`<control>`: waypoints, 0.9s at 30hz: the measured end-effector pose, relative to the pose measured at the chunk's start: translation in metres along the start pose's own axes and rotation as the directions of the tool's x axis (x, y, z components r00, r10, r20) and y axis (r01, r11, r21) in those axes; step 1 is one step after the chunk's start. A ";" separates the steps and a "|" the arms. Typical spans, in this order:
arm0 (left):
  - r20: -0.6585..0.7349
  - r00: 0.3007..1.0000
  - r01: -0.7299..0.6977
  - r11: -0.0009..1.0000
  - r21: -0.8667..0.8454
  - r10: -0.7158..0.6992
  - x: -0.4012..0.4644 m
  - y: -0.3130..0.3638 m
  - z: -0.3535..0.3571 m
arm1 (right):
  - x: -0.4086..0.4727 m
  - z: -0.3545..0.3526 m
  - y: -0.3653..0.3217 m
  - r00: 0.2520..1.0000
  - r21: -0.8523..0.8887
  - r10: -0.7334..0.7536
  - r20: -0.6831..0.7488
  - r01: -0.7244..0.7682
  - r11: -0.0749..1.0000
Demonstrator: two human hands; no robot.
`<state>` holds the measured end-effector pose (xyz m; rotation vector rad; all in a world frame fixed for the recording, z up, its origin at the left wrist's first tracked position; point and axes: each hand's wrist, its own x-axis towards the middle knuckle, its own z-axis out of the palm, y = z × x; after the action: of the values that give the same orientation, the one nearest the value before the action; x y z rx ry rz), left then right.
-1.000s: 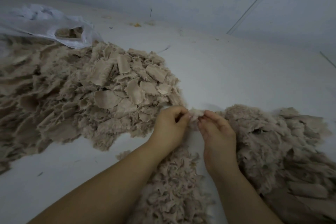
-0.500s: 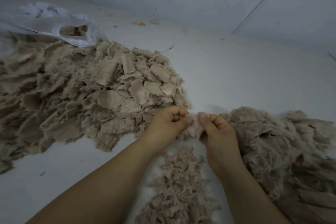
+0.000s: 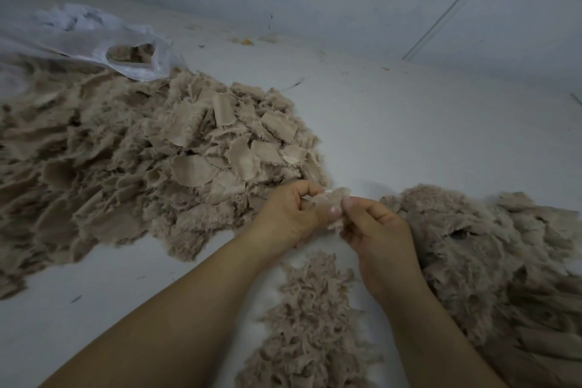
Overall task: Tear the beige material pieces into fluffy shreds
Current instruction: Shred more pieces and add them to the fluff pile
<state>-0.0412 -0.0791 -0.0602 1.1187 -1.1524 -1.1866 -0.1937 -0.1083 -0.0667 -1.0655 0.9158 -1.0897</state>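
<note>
Left hand (image 3: pixel 288 214) and right hand (image 3: pixel 376 227) both pinch one beige piece (image 3: pixel 333 201) — thumbs close for tearing — above the shred pile (image 3: pixel 311 324).

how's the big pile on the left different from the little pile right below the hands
The large beige heap of flat fabric pieces lies left of the hands and spreads far wider than the small beige pile of shreds between the forearms. The heap shows broad, smooth patches with frayed edges; the small pile is all thin, curly, fluffy strands. Both are the same beige material on the white surface.
</note>
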 end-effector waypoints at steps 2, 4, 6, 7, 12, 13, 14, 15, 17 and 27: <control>0.049 0.999 0.013 0.999 0.037 -0.014 0.000 -0.002 -0.002 | 0.001 0.001 -0.001 0.999 0.002 0.016 -0.030 -0.016 1.000; 0.069 0.998 0.003 0.999 0.054 -0.007 0.000 -0.005 -0.002 | 0.003 0.000 0.001 0.998 0.005 0.020 -0.055 -0.020 1.000; 0.038 0.999 0.013 0.998 0.062 -0.015 0.001 -0.005 -0.002 | 0.004 -0.001 0.001 0.998 0.047 0.029 -0.056 -0.027 0.999; 0.020 1.000 0.017 0.998 0.062 -0.018 0.001 -0.005 -0.001 | 0.005 -0.001 0.000 0.998 0.092 0.040 -0.049 -0.035 0.995; -0.003 0.998 0.055 0.998 -0.007 -0.055 -0.002 0.001 0.000 | 0.007 -0.003 0.001 1.000 0.158 0.024 -0.009 -0.022 0.987; 0.009 0.997 0.072 0.997 -0.010 -0.072 -0.003 0.002 0.001 | 0.006 -0.001 0.000 1.000 0.147 0.024 -0.006 -0.023 0.989; 0.029 0.996 0.090 0.996 -0.003 -0.090 -0.003 0.004 0.001 | 0.006 -0.001 0.001 1.000 0.129 0.022 -0.005 -0.021 0.991; 0.052 0.993 0.107 0.994 0.015 -0.108 -0.003 0.005 0.002 | 0.005 0.000 0.000 1.000 0.103 0.026 -0.007 -0.025 0.994; 0.106 0.984 0.135 0.989 0.060 -0.141 -0.002 0.008 0.001 | 0.003 0.000 0.000 1.000 0.053 0.023 -0.010 -0.022 0.998; -0.129 0.988 -0.035 0.950 0.311 0.079 -0.003 -0.004 0.010 | -0.005 0.009 -0.004 1.000 -0.131 -0.003 -0.006 0.002 0.991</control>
<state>-0.0516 -0.0763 -0.0634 1.3713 -1.2798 -0.8859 -0.1870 -0.1015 -0.0603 -1.1713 1.0020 -1.0462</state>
